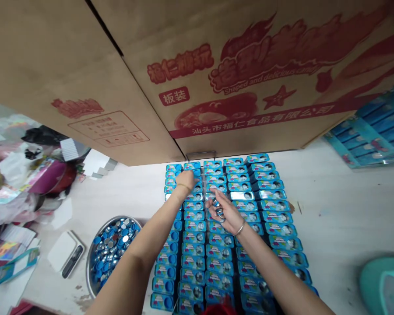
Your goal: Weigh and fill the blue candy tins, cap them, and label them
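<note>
The person's left hand (185, 179) is reaching far out over the grid of blue tins (216, 245), fingers curled down onto a tin in the 2nd column near the far end, just short of the cardboard box (216, 78); whether it's pinching anything can't be told, palm is hiding it. The right hand (223, 213) is hanging closer in, palm up, cupping a few small silvery caps (218, 211) w/ fingers half folded round them. From that right hand the tin under the left hand is lying ahead and to the left, a few rows further out. The tins' long axes are running left-right across both forearms. The steel bowl (98, 262) of blue and silver caps is sitting well back and left of both hands, beside the left forearm.
</note>
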`<action>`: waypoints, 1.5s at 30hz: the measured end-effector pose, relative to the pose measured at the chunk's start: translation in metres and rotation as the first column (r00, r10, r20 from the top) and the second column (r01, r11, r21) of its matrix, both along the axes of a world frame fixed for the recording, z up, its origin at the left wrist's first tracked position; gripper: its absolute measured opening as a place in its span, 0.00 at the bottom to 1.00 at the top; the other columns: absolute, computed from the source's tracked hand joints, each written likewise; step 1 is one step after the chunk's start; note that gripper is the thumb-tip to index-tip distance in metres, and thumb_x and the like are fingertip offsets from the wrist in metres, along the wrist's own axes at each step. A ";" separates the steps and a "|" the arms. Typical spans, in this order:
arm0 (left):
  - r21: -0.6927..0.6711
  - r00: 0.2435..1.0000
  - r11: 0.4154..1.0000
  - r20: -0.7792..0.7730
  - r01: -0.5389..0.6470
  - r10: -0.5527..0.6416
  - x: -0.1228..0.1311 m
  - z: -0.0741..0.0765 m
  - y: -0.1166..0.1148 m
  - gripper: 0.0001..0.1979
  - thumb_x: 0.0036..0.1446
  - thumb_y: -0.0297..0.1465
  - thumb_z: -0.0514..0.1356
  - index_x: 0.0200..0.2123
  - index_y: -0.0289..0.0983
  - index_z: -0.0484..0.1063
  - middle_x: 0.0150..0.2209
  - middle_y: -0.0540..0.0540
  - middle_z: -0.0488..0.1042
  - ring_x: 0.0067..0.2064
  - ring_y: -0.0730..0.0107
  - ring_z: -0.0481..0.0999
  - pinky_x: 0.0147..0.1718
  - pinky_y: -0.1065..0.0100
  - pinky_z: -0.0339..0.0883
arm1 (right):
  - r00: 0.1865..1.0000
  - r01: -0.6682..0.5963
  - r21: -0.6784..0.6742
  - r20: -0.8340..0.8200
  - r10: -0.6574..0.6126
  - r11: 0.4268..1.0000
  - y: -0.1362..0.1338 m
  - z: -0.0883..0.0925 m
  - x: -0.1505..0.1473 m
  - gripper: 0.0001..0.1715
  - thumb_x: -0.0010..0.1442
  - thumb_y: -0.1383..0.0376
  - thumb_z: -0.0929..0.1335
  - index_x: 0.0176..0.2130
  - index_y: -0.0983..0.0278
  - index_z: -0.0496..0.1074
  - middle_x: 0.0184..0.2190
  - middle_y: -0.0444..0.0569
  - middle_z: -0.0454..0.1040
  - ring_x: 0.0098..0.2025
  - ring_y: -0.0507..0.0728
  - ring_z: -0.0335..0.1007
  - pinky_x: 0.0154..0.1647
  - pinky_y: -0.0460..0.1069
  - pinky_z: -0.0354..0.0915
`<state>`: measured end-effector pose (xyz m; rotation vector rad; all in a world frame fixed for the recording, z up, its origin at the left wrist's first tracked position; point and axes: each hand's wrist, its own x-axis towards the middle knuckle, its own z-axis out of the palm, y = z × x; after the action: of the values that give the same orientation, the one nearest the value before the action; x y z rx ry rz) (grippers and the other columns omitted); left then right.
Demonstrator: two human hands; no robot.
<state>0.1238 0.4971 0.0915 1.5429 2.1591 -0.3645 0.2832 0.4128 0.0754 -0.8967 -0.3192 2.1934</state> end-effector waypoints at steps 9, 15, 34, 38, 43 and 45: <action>0.174 0.468 0.967 0.881 -0.187 -0.068 0.025 -0.003 -0.103 0.08 0.49 0.35 0.62 0.29 0.35 0.70 0.28 0.50 0.69 0.31 0.74 0.68 0.33 0.72 0.64 | 0.997 0.011 -0.067 0.072 -0.006 0.998 -0.019 0.003 -0.007 0.29 0.50 0.50 0.70 0.48 0.57 0.61 0.19 0.35 0.65 0.13 0.47 0.57 0.09 0.41 0.47; 0.457 0.756 0.845 0.647 -0.279 -0.100 0.002 -0.015 -0.081 0.05 0.53 0.31 0.58 0.31 0.37 0.65 0.27 0.52 0.66 0.29 0.74 0.65 0.31 0.72 0.61 | 0.964 -0.002 -0.015 0.266 0.006 1.000 -0.023 -0.004 -0.012 0.27 0.48 0.46 0.69 0.40 0.61 0.65 0.16 0.37 0.64 0.13 0.47 0.56 0.09 0.41 0.45; 0.111 0.997 0.991 0.035 -0.078 0.075 -0.014 -0.038 -0.031 0.52 0.46 0.45 0.61 0.66 0.41 0.32 0.68 0.42 0.26 0.67 0.46 0.25 0.60 0.39 0.29 | 0.252 -0.805 0.126 0.957 0.142 0.579 0.036 -0.032 -0.042 0.34 0.50 0.58 0.72 0.56 0.57 0.65 0.32 0.56 0.77 0.40 0.65 0.72 0.37 0.55 0.61; 0.013 0.996 0.996 0.006 -0.088 0.088 -0.014 -0.040 -0.019 0.57 0.42 0.44 0.64 0.66 0.39 0.29 0.67 0.41 0.23 0.66 0.45 0.23 0.59 0.38 0.27 | 0.282 -0.805 0.142 0.946 0.162 0.576 0.039 -0.028 -0.041 0.35 0.48 0.58 0.73 0.54 0.60 0.66 0.34 0.57 0.77 0.41 0.65 0.72 0.37 0.54 0.62; 0.253 0.995 0.967 0.096 -0.043 0.020 -0.003 -0.016 -0.038 0.46 0.45 0.36 0.64 0.65 0.42 0.45 0.67 0.41 0.39 0.67 0.48 0.34 0.61 0.45 0.34 | 0.670 -0.571 0.192 0.672 0.317 0.798 0.018 -0.003 -0.015 0.38 0.56 0.46 0.63 0.60 0.59 0.55 0.18 0.41 0.71 0.17 0.53 0.64 0.16 0.46 0.55; 0.333 0.934 0.943 0.343 -0.022 -0.099 0.006 -0.006 -0.060 0.29 0.52 0.33 0.60 0.58 0.42 0.61 0.61 0.42 0.58 0.63 0.55 0.54 0.60 0.53 0.48 | 0.859 -0.404 0.109 0.387 0.336 0.908 0.004 0.005 -0.003 0.38 0.55 0.43 0.62 0.58 0.59 0.55 0.14 0.37 0.66 0.11 0.49 0.55 0.11 0.43 0.46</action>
<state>0.1296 0.4371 0.0857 1.6766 1.9696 0.2700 0.2807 0.4164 0.0808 -1.2110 -0.9335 2.2792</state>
